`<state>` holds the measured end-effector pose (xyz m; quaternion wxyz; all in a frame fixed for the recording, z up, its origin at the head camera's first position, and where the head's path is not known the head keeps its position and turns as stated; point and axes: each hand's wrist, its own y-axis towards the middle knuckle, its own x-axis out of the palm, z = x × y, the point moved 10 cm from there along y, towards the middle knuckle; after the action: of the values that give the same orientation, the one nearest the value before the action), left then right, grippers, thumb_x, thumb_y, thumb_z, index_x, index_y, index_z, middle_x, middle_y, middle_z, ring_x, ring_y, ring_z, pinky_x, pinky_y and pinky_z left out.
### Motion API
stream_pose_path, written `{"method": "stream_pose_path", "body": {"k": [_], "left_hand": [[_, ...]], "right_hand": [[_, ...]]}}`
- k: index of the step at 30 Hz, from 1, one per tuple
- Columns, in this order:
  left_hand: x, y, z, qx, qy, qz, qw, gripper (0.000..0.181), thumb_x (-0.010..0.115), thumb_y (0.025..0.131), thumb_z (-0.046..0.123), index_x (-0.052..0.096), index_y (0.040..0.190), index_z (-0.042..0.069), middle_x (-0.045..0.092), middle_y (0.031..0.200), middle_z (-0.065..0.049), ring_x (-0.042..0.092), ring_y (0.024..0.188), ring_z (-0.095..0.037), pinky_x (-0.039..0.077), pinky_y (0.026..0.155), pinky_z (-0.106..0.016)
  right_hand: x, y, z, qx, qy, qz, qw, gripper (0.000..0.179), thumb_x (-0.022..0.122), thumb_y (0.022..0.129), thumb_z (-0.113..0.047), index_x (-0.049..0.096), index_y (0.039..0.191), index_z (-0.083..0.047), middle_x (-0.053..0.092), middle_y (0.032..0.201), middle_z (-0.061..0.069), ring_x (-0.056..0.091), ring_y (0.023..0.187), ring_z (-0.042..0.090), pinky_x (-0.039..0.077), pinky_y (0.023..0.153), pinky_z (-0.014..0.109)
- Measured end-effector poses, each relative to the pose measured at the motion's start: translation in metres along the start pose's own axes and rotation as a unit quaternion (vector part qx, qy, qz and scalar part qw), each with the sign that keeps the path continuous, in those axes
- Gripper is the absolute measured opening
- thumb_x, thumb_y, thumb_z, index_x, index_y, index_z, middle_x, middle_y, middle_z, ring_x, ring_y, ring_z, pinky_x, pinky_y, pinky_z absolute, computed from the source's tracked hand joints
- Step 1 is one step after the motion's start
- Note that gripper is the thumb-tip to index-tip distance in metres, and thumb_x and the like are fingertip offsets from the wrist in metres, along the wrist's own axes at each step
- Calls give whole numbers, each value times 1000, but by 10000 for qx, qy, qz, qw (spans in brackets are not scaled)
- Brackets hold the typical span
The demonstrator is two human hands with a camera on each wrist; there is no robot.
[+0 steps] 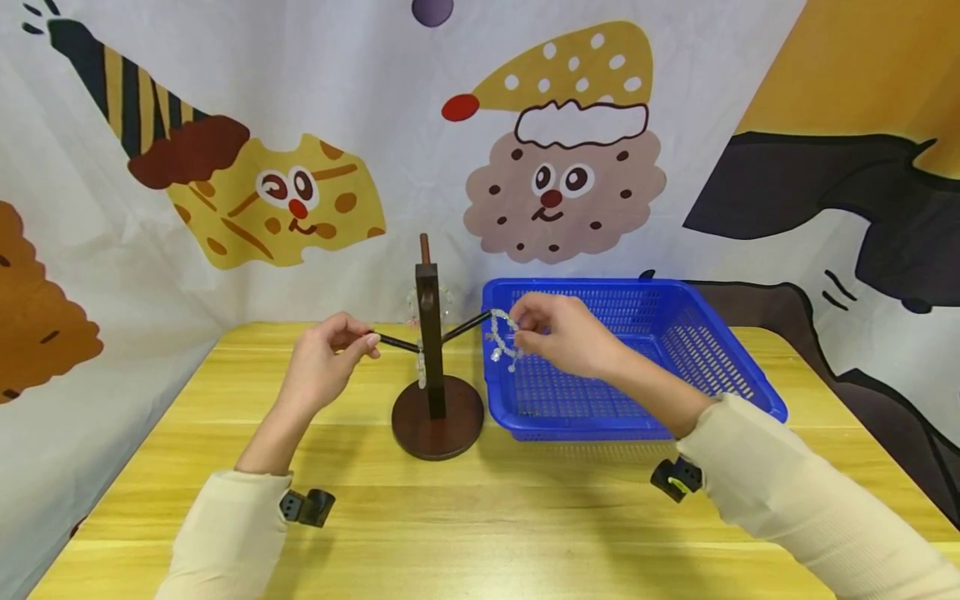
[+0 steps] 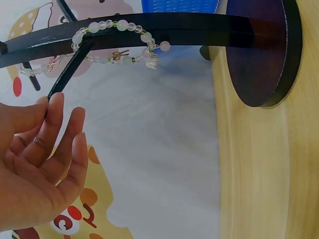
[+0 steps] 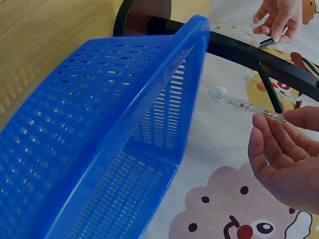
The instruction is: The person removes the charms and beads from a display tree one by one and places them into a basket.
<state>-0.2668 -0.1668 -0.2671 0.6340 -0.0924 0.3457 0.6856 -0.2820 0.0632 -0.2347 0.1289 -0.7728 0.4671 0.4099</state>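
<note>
A dark wooden stand with a round base and several side pegs stands upright on the table. My left hand pinches the tip of its left peg between thumb and fingers. A pale beaded bracelet hangs on that peg, close to the post. At the end of the right peg, my right hand pinches another clear-and-white beaded bracelet, which loops around the peg's tip in the head view. A further bracelet shows behind the post, partly hidden by it.
A blue perforated plastic basket sits on the wooden table, right of the stand and beneath my right forearm. Behind the table hangs a white cloth printed with cartoon figures.
</note>
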Motion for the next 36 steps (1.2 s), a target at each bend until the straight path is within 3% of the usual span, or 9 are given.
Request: {"method": "stream_pose_path", "body": {"k": [15,36], "left_hand": [[2,1,-2,-45,7,-28,10000,12,58,90,12,62,90,1,68,78,-10,64,76,-24,42,63,-30],[2,3,-3,-38,43,-30,10000,10,57,91,10,61,90,1,68,77,-10,64,76,-24,43,63,-31]], "right_hand": [[-14,-10,9,39,-48,32,10000,16,56,86,-1,62,101,-1,64,81,8,61,73,22,46,64,33],[-32,-37,30,167,-317,-191,9992,16,57,86,2,67,97,-5,64,77,-1,58,68,14,46,58,30]]}}
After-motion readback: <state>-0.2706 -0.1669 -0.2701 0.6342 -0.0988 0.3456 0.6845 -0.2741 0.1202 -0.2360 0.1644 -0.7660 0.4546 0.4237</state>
